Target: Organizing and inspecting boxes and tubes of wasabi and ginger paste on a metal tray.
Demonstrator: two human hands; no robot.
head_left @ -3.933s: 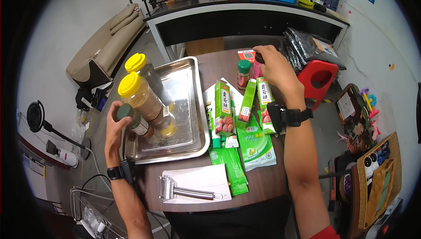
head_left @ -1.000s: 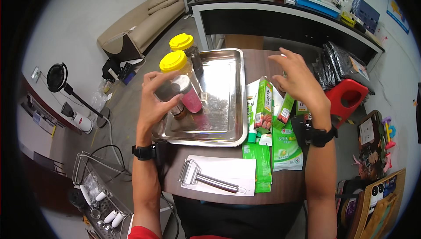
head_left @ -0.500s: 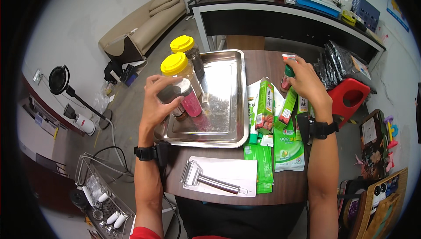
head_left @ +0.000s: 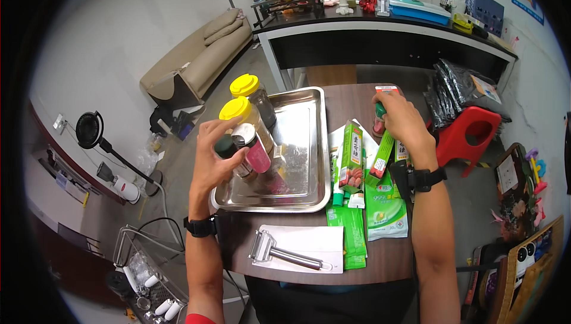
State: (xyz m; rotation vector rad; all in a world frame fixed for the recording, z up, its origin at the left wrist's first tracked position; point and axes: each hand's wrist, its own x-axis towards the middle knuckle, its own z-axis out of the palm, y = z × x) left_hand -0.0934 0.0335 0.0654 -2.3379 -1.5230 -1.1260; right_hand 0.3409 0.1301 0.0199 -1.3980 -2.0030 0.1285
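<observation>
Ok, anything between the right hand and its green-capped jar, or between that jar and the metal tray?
Nothing visible separates the right hand from the green-capped jar. Toward the metal tray, a green box sits in the nearer path; farther back, nothing visible does.

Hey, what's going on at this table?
Someone is working bare-handed at a table. The right hand grasps a small green-capped jar by its lid. The left hand curves around a dark-capped jar beside a pink jar in the metal tray; how firmly is unclear. Two yellow-lidded jars stand behind, and a peeler lies nearest the person.
</observation>
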